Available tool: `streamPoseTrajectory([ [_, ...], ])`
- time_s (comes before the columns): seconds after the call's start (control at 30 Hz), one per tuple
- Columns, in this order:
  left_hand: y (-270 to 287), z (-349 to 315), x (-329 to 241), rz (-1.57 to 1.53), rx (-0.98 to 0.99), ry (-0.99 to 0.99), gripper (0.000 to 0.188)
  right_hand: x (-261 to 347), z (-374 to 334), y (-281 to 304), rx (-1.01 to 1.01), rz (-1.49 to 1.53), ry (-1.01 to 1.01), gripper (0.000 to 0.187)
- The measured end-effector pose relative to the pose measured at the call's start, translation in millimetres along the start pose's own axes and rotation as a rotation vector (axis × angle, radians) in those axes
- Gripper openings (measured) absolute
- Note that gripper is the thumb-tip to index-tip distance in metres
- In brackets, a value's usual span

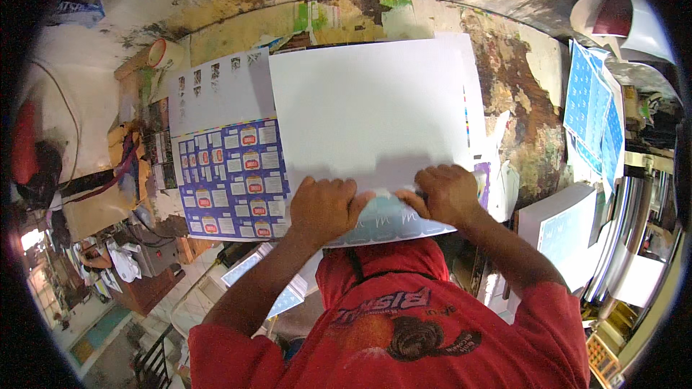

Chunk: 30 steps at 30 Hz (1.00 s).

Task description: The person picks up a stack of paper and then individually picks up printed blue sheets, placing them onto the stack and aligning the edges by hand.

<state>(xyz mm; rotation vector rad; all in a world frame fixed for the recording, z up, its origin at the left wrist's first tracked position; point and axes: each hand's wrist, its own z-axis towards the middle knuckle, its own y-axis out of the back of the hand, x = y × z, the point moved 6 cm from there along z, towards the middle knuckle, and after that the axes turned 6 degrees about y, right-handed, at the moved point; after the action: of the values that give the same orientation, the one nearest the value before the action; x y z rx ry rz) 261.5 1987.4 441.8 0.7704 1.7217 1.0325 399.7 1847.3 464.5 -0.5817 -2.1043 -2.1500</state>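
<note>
Holding: from far away I see the left hand [326, 207] and the right hand [448, 193], both closed on the near edge of the big white sheet [367, 108].
Gap: the two hands are a little apart, and their thumbs point at each other without touching.
Big white sheet: it is in the middle of the tabletop [530, 119], right in front of the person, and I see a shadow on its near part.
Pale blue sheet [393, 222]: it shows between and just below the hands, with curly white marks.
Dark blue sheet [232, 191]: it lies to the left, with rows of little white and red boxes.
Picture sheet [223, 86]: it is white with small dark pictures, just past the dark blue one.
Right side: I see a paper stack [555, 227] with a pale blue top, and bright blue sheets [592, 104] farther off.
Shirt [461, 324]: it is red, with print on it.
</note>
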Motion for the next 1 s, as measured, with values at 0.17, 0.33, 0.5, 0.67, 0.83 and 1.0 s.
streamPoseTrajectory([
  [0.17,-22,-24,-4,-0.009,0.083,0.010,0.051,11,-20,-9,0.063,0.031,0.011,0.049],
  [0.33,-23,-12,1,-0.048,0.122,-0.003,0.051,2,-10,-17,0.182,0.103,-0.018,0.046],
  [0.5,-18,18,15,-0.112,0.103,0.012,0.051,-22,16,-23,0.194,0.181,-0.065,0.046],
  [0.67,-17,27,22,-0.070,0.014,-0.014,0.047,-29,27,-25,0.181,0.217,-0.086,0.043],
  [0.83,20,25,12,-0.111,0.012,0.007,0.049,-15,35,16,0.149,0.092,-0.014,0.052],
  [1.0,165,8,-39,0.028,-0.247,-0.081,0.051,33,49,159,-0.134,-0.083,0.176,0.052],
])
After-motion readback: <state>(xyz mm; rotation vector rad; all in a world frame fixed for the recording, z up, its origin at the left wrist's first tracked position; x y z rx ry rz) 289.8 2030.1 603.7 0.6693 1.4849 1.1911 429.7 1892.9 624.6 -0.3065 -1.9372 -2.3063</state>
